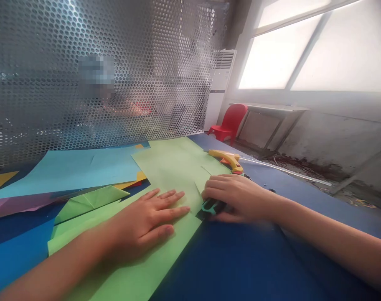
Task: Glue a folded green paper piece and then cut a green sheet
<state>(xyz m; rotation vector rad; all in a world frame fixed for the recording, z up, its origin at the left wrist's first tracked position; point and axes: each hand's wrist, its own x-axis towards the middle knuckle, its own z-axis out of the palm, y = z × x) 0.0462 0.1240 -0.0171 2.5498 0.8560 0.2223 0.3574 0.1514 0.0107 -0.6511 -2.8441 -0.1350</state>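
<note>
My left hand (pixel 153 219) lies flat with its fingers spread on a light green sheet of paper (pixel 171 159). My right hand (pixel 234 198) curls around a black-and-teal tool (pixel 211 207) at the right edge of that sheet. Fingers cover most of this tool, so its kind cannot be made out. Just beyond my right hand lies a yellow glue gun (pixel 226 157), a long clear glue stick (pixel 284 170) trailing from its back. A folded green paper piece (pixel 92 202) rests to the left of my left hand.
A light blue sheet (pixel 90 167) and a purple sheet (pixel 21 205) lie at left on the blue table (pixel 228 259). A perforated metal screen (pixel 130 50) stands behind, with a blurred person beyond it. A red chair (pixel 232 121) stands past the table's far right edge.
</note>
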